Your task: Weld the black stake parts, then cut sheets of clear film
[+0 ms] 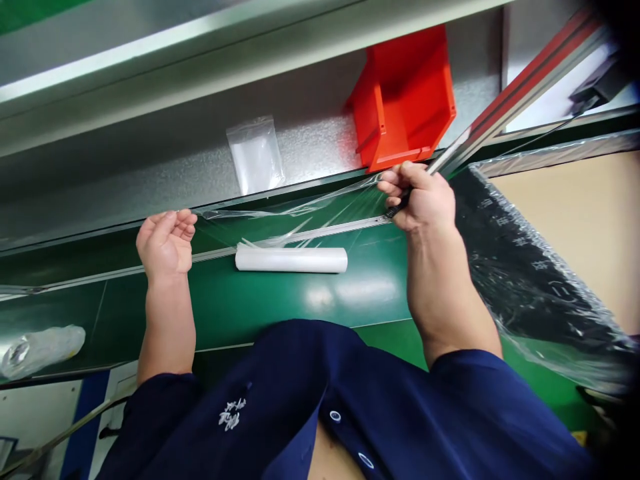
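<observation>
A sheet of clear plastic film (295, 208) is stretched between my two hands above the green bench. My left hand (167, 240) is closed in a pinch on the film's left end. At the other end, my right hand (420, 193) grips the film between thumb and fingers. A small black object (399, 204) is tucked in the same palm; its kind is mostly hidden by the fingers. Below the film, a white roll (291, 260) lies on its side on the bench, with creased film strands showing just above it.
A red bin (407, 100) sits on the metal shelf beyond my right hand, with a clear plastic bag (256, 155) left of it. A metal post (520, 87) slants at the right. Film-wrapped black-edged cartons (540, 267) stand right. Another wrapped roll (43, 350) lies far left.
</observation>
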### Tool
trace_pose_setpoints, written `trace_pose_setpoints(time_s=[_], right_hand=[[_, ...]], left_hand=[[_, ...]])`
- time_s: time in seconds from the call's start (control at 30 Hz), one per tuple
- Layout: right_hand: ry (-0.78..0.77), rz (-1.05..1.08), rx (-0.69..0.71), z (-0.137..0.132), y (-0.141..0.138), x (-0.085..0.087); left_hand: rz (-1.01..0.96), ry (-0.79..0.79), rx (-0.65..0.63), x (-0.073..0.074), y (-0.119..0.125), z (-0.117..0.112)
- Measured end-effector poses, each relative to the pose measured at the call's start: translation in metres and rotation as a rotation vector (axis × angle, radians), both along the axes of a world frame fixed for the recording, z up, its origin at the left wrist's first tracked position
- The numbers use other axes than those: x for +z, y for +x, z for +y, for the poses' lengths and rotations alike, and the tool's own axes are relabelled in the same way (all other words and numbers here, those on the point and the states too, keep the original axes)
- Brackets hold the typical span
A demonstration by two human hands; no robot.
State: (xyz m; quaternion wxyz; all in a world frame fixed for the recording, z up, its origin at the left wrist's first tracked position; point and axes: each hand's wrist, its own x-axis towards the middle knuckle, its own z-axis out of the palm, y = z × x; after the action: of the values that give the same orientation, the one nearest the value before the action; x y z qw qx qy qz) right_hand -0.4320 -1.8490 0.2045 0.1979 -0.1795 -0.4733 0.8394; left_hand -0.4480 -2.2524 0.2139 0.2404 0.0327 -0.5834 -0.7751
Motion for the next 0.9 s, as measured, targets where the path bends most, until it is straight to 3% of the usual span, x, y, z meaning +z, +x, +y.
trace_pose_setpoints(time_s=[0.2, 0.4, 0.53, 0.63, 0.7, 0.73, 0.77, 0.83, 0.87, 0.9], right_hand=[[0.083, 0.157, 0.149, 0.001, 0.053, -0.024], [0.112, 0.107, 0.449, -0.014, 0.123, -0.053], [0.081, -0.093, 0.661, -0.017, 0.196, -0.098], [0.012, -0.292, 0.749, -0.007, 0.251, -0.139], [0.015, -0.453, 0.856, 0.005, 0.273, -0.167], [0.034, -0.543, 0.850, 0.011, 0.276, -0.181], [0.066, -0.637, 0.757, 0.016, 0.272, -0.196], [0.211, -0.791, 0.296, 0.022, 0.242, -0.227], [0.286, -0.807, 0.116, 0.022, 0.217, -0.242], [0.323, -0.794, 0.030, 0.021, 0.187, -0.256]], left_hand=[[-0.156, 0.047, 0.122, -0.026, 0.065, -0.027], [-0.270, 0.110, 0.239, -0.032, 0.088, -0.053], [-0.352, 0.132, 0.224, -0.045, 0.120, -0.063], [-0.458, 0.156, 0.197, -0.062, 0.154, -0.066], [-0.536, 0.174, 0.194, -0.075, 0.176, -0.070], [-0.575, 0.181, 0.194, -0.082, 0.186, -0.073], [-0.616, 0.188, 0.192, -0.089, 0.194, -0.077], [-0.688, 0.193, 0.194, -0.101, 0.209, -0.086], [-0.714, 0.190, 0.196, -0.106, 0.216, -0.090], [-0.726, 0.184, 0.202, -0.111, 0.222, -0.093]])
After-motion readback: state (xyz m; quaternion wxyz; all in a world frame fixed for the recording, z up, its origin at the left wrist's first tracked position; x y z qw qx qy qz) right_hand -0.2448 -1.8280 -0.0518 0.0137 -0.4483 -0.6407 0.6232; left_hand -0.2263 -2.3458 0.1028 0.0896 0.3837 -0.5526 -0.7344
